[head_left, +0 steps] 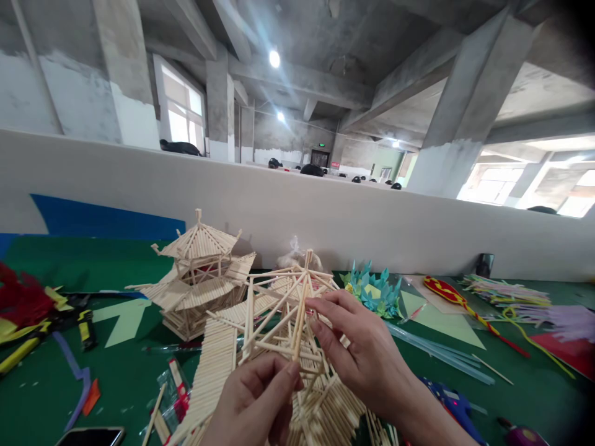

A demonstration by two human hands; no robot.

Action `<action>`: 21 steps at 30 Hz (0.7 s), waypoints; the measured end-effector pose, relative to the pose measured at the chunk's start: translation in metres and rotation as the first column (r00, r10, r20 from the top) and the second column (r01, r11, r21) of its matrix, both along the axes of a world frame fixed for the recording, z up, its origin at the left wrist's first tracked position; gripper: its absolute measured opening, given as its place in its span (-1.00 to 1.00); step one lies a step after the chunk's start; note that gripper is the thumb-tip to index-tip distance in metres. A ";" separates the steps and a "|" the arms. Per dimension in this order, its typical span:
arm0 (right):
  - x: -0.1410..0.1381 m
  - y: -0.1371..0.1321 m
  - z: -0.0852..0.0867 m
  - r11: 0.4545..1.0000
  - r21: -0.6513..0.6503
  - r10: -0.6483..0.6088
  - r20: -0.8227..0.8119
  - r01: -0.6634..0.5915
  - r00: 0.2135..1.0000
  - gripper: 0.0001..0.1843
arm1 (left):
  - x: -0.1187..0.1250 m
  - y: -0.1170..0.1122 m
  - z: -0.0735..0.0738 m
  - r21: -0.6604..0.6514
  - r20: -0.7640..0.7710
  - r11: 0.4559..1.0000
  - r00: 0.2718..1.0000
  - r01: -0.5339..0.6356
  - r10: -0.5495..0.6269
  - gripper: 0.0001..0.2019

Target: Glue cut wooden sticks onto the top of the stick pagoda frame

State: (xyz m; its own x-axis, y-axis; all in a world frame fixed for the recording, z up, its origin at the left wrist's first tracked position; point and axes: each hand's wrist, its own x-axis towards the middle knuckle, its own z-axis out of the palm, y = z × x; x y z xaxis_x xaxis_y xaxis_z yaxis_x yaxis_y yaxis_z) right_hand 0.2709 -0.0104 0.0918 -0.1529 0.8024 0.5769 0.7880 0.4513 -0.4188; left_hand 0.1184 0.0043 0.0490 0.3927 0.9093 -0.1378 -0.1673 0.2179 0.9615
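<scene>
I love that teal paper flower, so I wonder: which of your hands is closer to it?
Right. The right hand is just below the teal paper flower. The left hand is lower and farther left, across the stick frame.

Bright, even daylight enters through blown-out windows [182,111] at ten and three o'clock. A ceiling lamp [274,58] at twelve flares in streaks. Wide-angle distortion bends the edges, and the two o'clock corner vignettes dark.

Head-worn view, facing forward and down, close over left hand [253,402] and right hand [367,353], green table [116,378] below
</scene>
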 end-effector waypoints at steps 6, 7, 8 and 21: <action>0.000 0.000 0.000 1.000 -0.007 -0.006 0.008 0.006 1.000 -0.68 | -0.002 0.001 -0.001 -0.002 -0.010 1.000 1.000 0.011 -0.011 -0.65; 0.000 0.000 0.000 1.000 -0.008 -0.005 0.008 0.005 1.000 -0.68 | -0.002 0.001 -0.002 -0.006 -0.013 1.000 1.000 0.009 -0.009 -0.65; 0.000 0.000 0.000 1.000 -0.007 -0.004 0.008 0.004 1.000 -0.68 | -0.002 0.002 -0.001 -0.010 -0.014 1.000 1.000 0.010 -0.010 -0.65; -0.002 -0.004 0.014 1.000 -0.027 0.014 0.050 -0.012 0.999 -0.65 | -0.001 -0.001 0.004 -0.004 -0.028 1.000 0.999 -0.031 0.031 -0.65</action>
State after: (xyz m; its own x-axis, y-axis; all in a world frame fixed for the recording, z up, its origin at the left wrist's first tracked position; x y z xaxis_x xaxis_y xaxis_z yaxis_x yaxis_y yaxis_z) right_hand 0.2691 -0.0139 0.1055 -0.1917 0.8150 0.5468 0.8024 0.4509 -0.3908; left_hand 0.1176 0.0034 0.0527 0.3605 0.9202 -0.1529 -0.1469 0.2178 0.9649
